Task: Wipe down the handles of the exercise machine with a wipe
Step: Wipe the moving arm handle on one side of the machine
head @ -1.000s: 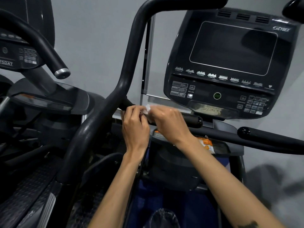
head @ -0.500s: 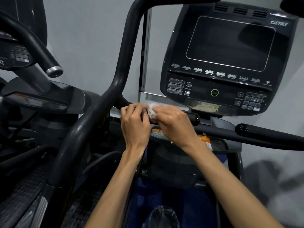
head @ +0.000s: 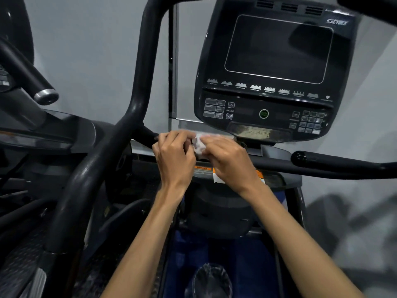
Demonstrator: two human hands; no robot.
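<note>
A short black handle (head: pixel 146 134) juts from the machine's tall curved left bar (head: pixel 111 147) toward the console. My left hand (head: pixel 175 160) curls over this handle near its middle. My right hand (head: pixel 227 162) sits just to the right of it and grips a crumpled white wipe (head: pixel 199 145), which shows between the two hands. The handle's right end is hidden under my right hand. A second black handle (head: pixel 343 162) reaches in from the right, untouched.
The dark console (head: pixel 277 67) with its screen and keypad hangs right above my hands. A neighbouring machine's handle with a silver end cap (head: pixel 46 96) is at the left. An orange warning label (head: pixel 204 168) lies below my hands. A crinkled plastic-lined holder (head: pixel 211 280) sits at the bottom.
My right hand with the wipe has slid along the handle and now covers its right end. The left hand keeps its hold. The view has drawn closer to the console.
</note>
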